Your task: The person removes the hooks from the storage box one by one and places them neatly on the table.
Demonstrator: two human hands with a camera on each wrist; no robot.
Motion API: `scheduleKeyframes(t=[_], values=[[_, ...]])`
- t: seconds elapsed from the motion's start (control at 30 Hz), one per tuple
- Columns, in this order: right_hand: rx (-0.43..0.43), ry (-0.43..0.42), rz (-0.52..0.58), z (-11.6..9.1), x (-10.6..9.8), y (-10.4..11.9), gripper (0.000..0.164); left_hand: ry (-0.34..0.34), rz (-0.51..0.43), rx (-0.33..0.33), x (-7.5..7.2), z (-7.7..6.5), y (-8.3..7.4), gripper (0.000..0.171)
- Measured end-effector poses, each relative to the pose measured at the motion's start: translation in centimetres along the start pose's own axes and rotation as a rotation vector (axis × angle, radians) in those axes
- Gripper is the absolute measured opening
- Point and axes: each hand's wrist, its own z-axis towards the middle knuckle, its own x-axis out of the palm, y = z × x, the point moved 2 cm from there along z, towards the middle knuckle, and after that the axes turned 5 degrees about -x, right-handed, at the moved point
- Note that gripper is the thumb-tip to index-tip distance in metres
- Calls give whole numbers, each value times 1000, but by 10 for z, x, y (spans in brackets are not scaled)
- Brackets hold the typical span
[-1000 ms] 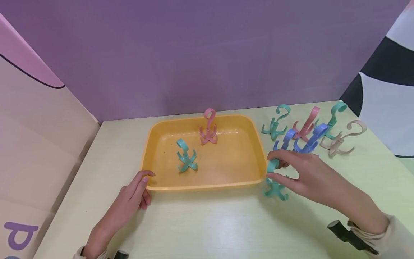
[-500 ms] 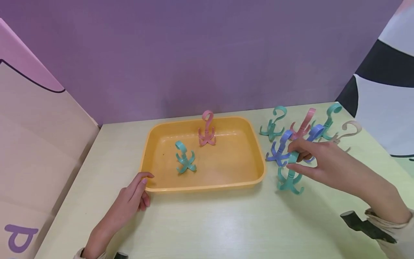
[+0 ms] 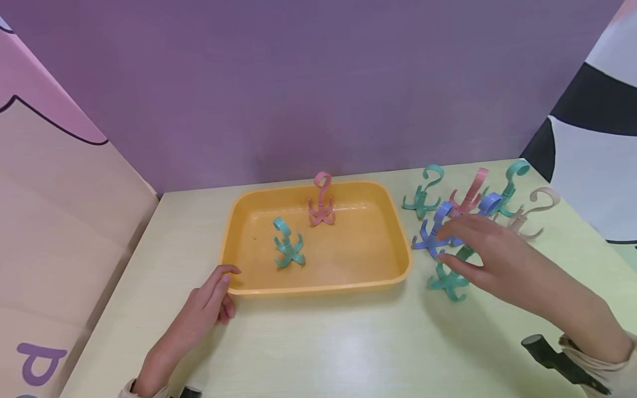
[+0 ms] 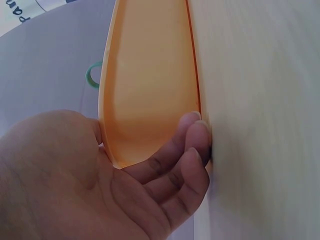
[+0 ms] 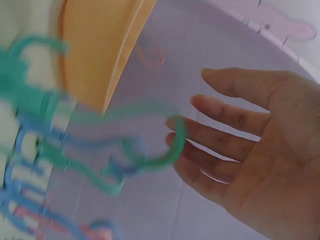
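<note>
My left hand (image 3: 206, 301) grips the near left corner of a yellow tray (image 3: 343, 251). In the left wrist view, the thumb lies over the rim and curled fingers (image 4: 177, 175) press the tray's outer wall (image 4: 150, 75). My right hand (image 3: 490, 257) hovers beside a green four-pronged hanger hook (image 3: 449, 281) standing on the table. Its fingers are spread and hold nothing; the right wrist view shows a gap between most of them and the blurred green hook (image 5: 25, 95). Inside the tray stand a green hook (image 3: 288, 249) and a pink hook (image 3: 322, 211).
Behind the right hand cluster more hooks: blue (image 3: 430, 235), green (image 3: 422, 202), pink (image 3: 468, 196), another green (image 3: 512, 185) and beige (image 3: 544, 199). Some are partly hidden by the hand. A purple wall (image 3: 318, 88) rises at the table's back edge.
My right hand carried the green hook rightward from beside the tray, stood it near the cluster and let go, its fingers parting. The left hand has stayed at the tray's corner.
</note>
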Motion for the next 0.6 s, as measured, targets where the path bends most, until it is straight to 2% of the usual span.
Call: scheduleKeyframes(t=[0.13, 0.23, 0.47, 0.6], values=[[-113, -55, 24, 9, 5, 29, 22, 3, 1, 0, 0, 1, 1, 35], [-161, -55, 45, 18, 9, 49, 21, -2, -3, 3, 1, 2, 1, 35], [-174, 52, 106, 55, 24, 87, 41, 7, -15, -3, 2, 2, 1, 36], [-213, 71, 134, 82, 38, 103, 48, 1, -8, -1, 1, 0, -1, 36]])
